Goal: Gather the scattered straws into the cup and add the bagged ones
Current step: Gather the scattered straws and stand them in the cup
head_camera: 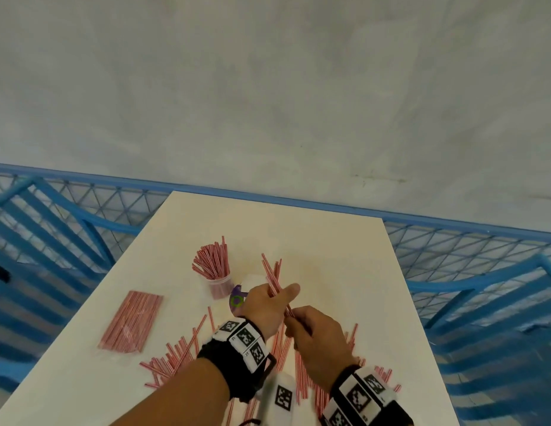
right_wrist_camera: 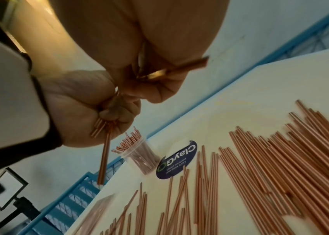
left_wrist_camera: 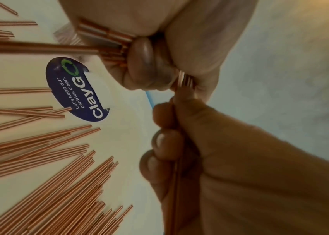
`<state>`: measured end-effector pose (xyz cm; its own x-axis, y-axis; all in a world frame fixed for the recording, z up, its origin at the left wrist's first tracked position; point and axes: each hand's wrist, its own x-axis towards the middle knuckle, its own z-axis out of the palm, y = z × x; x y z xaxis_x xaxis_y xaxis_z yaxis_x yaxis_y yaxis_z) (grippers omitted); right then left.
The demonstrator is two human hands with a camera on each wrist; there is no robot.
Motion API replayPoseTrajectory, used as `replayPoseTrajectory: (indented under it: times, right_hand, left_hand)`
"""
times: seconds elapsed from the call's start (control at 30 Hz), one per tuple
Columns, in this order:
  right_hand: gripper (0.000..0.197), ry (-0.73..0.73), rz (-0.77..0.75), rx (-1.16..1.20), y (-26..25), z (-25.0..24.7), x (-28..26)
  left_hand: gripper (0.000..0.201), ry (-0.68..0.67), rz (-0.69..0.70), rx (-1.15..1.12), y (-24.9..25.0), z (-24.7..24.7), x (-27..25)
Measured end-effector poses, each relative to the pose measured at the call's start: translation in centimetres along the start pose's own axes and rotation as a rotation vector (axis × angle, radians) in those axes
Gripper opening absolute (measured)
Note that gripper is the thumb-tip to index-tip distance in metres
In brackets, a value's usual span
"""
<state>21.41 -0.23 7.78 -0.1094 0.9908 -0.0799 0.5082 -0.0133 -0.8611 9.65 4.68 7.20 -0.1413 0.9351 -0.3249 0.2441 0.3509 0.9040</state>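
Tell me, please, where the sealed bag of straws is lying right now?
In the head view, the bag of straws lies flat on the left part of the white table, left of the clear cup and beyond the left hand.

On the table (head_camera: 345, 250), the bagged straws (head_camera: 131, 321) lie left of the cup (head_camera: 219, 285); loose straws (head_camera: 172, 361) lie nearer than the cup, a sticker (head_camera: 237, 299) just right of it.
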Motion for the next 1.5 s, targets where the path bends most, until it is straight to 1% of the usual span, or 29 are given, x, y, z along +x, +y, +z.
replayPoseTrajectory:
  times: [0.13, 0.2, 0.27, 0.33, 0.37, 0.4, 0.47, 0.5, 0.53, 0.63, 0.7, 0.77, 0.83, 0.9, 0.93, 1.0, 1.07, 1.17, 1.23, 1.3, 1.4, 1.43, 1.5]
  right_hand:
    - [0.007, 0.016, 0.053, 0.067, -2.1, 0.7, 0.2]
    - [0.018, 0.012, 0.095, 0.156, -3.2, 1.0, 0.3]
    - [0.028, 0.006, 0.128, 0.205, -4.2, 1.2, 0.3]
    - [0.037, -0.045, 0.186, 0.235, -4.7, 1.2, 0.3]
    - [0.037, -0.086, 0.219, 0.23, -4.7, 1.1, 0.3]
    - [0.034, -0.133, 0.244, 0.205, -4.7, 1.1, 0.1]
    - [0.019, -0.217, 0.251, 0.102, -4.3, 1.0, -0.3]
    - [0.015, -0.238, 0.243, 0.054, -4.0, 1.1, -0.5]
    - [0.017, -0.242, 0.244, 0.031, -3.7, 1.3, -0.7]
    - [0.028, -0.184, 0.294, 0.091, -3.5, 2.0, -1.0]
    - [0.033, -0.113, 0.339, 0.189, -3.6, 1.7, -0.9]
    - [0.038, -0.032, 0.358, 0.317, -4.3, 1.0, -0.3]
    - [0.043, 0.06, 0.336, 0.408, -5.4, 0.4, 0.6]
    - [0.044, 0.122, 0.293, 0.414, -6.8, 0.0, 1.9]
    - [0.042, 0.131, 0.27, 0.4, -7.6, -0.2, 2.5]
    - [0.04, 0.118, 0.24, 0.351, -8.7, -0.3, 3.4]
    - [0.041, 0.092, 0.219, 0.316, -9.2, -0.3, 4.0]
    - [0.041, 0.072, 0.174, 0.262, -9.3, -0.5, 4.5]
    - [0.039, 0.064, 0.155, 0.242, -9.2, -0.5, 4.7]
    - [0.035, 0.04, 0.149, 0.253, -9.3, -0.5, 4.8]
    - [0.038, -0.011, 0.141, 0.271, -9.7, -0.8, 4.9]
    - [0.042, 0.004, 0.128, 0.301, -9.9, -1.1, 4.9]
    - [0.049, 0.087, 0.081, 0.332, -10.1, -1.6, 5.2]
  left_hand:
    - [0.045, 0.011, -0.03, -0.061, 0.1, -1.0, 0.6]
    - [0.045, 0.017, -0.034, -0.104, 0.4, -1.7, 1.0]
    - [0.052, 0.013, -0.023, -0.083, 0.6, -2.6, 1.4]
    - [0.056, 0.006, -0.006, -0.05, 0.9, -3.6, 1.8]
    - [0.056, -0.007, -0.004, -0.07, 0.9, -4.0, 2.3]
    - [0.055, -0.027, 0.003, -0.108, 1.1, -4.6, 2.5]
    - [0.053, -0.05, 0.054, -0.144, 1.6, -5.7, 2.8]
    - [0.053, -0.054, 0.081, -0.136, 1.6, -6.2, 3.0]
    - [0.054, -0.058, 0.1, -0.121, 1.6, -6.7, 3.1]
    - [0.057, -0.056, 0.132, -0.117, 1.4, -7.4, 3.2]
    - [0.056, -0.064, 0.113, -0.139, 1.3, -7.7, 3.0]
    - [0.056, -0.082, 0.124, -0.116, 1.1, -7.9, 2.9]
    - [0.058, -0.119, 0.159, -0.045, 0.6, -7.8, 2.8]
    - [0.064, -0.174, 0.174, -0.008, 0.3, -7.5, 2.3]
    - [0.067, -0.205, 0.169, -0.014, 0.3, -7.3, 2.0]
    - [0.067, -0.271, 0.157, -0.078, 0.6, -7.1, 1.1]
    - [0.062, -0.315, 0.18, -0.145, 0.8, -6.8, 0.4]
    - [0.048, -0.314, 0.23, -0.135, 0.9, -6.7, -0.2]
    - [0.048, -0.34, 0.24, -0.129, 1.1, -6.8, -0.6]
    - [0.048, -0.385, 0.286, -0.129, 1.2, -6.9, -1.0]
    - [0.047, -0.396, 0.377, -0.04, 1.2, -7.2, -1.1]
    - [0.048, -0.388, 0.397, 0.023, 1.0, -7.3, -0.9]
    - [0.045, -0.38, 0.421, 0.199, 0.5, -7.6, -0.3]
